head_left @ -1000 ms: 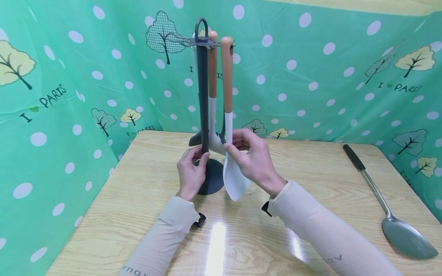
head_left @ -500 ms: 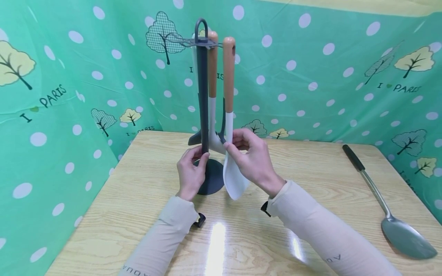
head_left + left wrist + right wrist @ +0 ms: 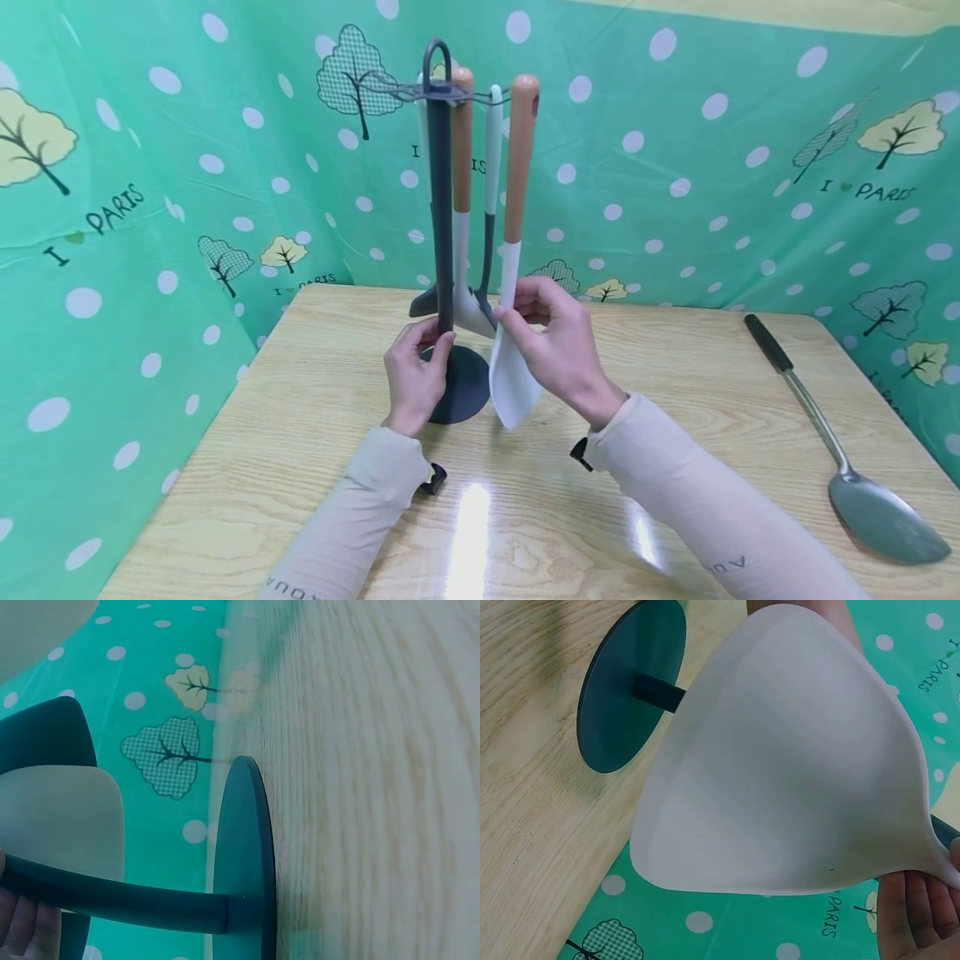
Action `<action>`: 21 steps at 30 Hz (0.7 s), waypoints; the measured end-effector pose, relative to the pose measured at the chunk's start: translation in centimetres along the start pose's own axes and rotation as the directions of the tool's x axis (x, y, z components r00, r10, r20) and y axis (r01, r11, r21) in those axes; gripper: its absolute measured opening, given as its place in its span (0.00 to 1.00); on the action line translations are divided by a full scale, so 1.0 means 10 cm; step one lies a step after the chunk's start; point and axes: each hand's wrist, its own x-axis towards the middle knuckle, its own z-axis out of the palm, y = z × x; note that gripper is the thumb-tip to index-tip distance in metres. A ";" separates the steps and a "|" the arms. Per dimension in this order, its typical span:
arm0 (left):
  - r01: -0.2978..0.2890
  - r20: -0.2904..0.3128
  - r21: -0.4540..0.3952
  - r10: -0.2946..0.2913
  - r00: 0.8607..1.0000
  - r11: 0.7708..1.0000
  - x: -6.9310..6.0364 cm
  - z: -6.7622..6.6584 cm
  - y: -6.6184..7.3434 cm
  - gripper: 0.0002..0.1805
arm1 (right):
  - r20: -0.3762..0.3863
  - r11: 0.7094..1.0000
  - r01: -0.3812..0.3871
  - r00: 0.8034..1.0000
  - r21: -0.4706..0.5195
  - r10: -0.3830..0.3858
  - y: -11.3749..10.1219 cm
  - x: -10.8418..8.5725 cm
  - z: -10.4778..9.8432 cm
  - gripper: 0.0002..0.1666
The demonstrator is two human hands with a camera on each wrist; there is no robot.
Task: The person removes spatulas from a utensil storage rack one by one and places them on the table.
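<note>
In the head view my right hand (image 3: 558, 346) pinches the white neck of a spatula (image 3: 519, 183) with a wooden handle. The spatula is nearly upright, its broad head (image 3: 787, 757) hanging down. Its handle top is beside the right arm of a dark utensil stand (image 3: 441, 200); whether it touches cannot be told. My left hand (image 3: 417, 375) grips the stand's pole low down, above the round base (image 3: 244, 840). Still on the stand are a white utensil (image 3: 462, 158) with a wooden handle and a black one with a mint handle (image 3: 493, 150). Another pale handle is partly hidden behind the pole.
A metal wok turner (image 3: 885, 517) with a black grip lies at the right side of the wooden table (image 3: 285, 467). A green dotted cloth (image 3: 637, 183) hangs behind the table and along its sides.
My right hand has moved the spatula slightly right and up, away from the stand's pole. The mint handle behind it has come into view. My left hand has stayed on the pole.
</note>
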 end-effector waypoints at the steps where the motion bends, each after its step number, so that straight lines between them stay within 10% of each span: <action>1: 0.000 0.000 -0.001 0.000 1.000 1.000 0.00 0.00 0.00 0.08 | -0.003 1.000 0.002 1.000 0.001 -0.002 0.00 0.00 -0.01 0.09; 21: 0.000 -0.006 -0.012 0.000 1.000 1.000 0.00 0.00 0.01 0.09 | -0.039 0.996 -0.054 0.998 -0.076 0.052 0.12 -0.15 -0.43 0.09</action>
